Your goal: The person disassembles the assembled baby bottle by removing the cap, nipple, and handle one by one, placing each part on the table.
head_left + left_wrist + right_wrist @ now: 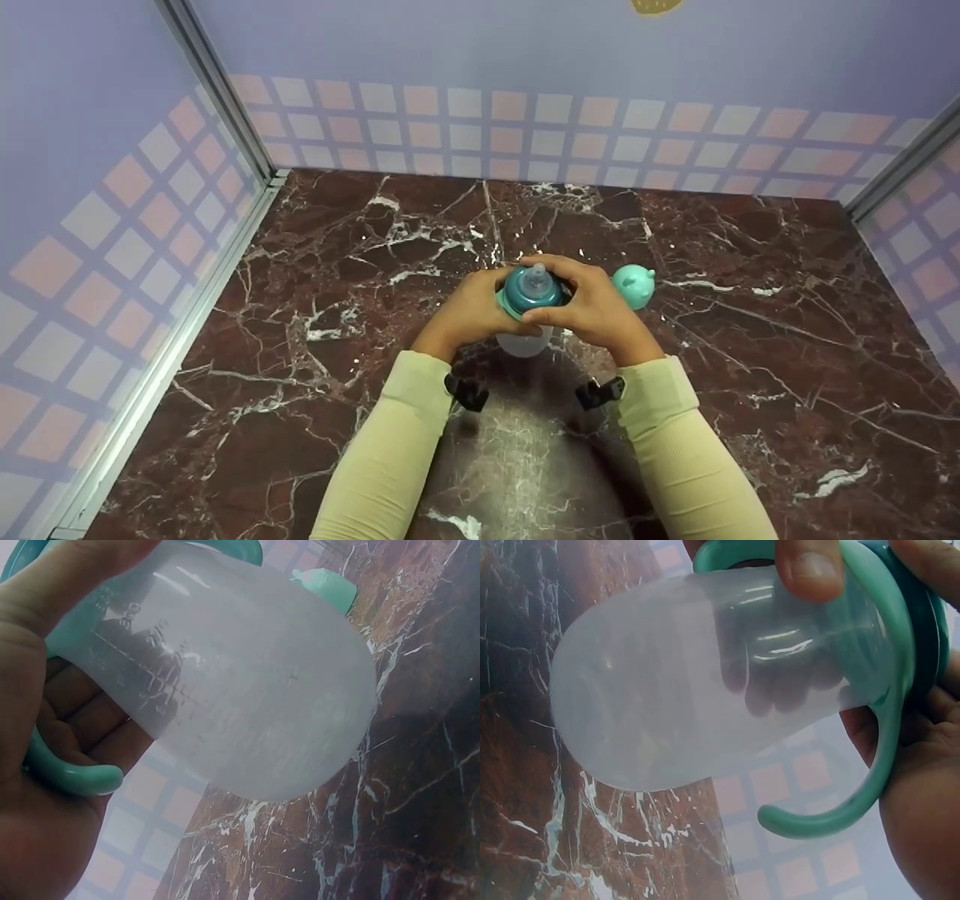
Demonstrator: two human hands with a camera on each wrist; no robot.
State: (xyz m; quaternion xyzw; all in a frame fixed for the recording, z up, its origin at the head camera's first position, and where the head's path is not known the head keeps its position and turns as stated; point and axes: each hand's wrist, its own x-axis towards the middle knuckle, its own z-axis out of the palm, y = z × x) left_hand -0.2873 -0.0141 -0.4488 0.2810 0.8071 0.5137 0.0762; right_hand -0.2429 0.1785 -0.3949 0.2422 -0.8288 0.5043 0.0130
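We've got a baby bottle (526, 300) held up off the bench (315, 300) in both hands, roughly in the middle of the scene. It's a frosted, see-through bottle with a teal collar, a clear teat on top and curved teal handles on the sides. From the head view we're looking almost straight down onto the teat.

Our left hand (469, 311) wraps the left side of the bottle, fingers (82, 716) curled round behind the body with a teal handle (71, 776) lying across the palm. Our right hand (596, 307) closes over the right side and the collar, with the thumb pressed on the bottle near the neck and the other handle (855, 787) looping out below the palm. So both hands have a proper curled grip on it, neither one hanging loose.

Just to the right of our right hand, a mint-green cap (634, 286) sits on the bench, close to the bottle but not touching it. The bench is dark red marble with white veins, and the walls around it are lilac with a pink and white check band.
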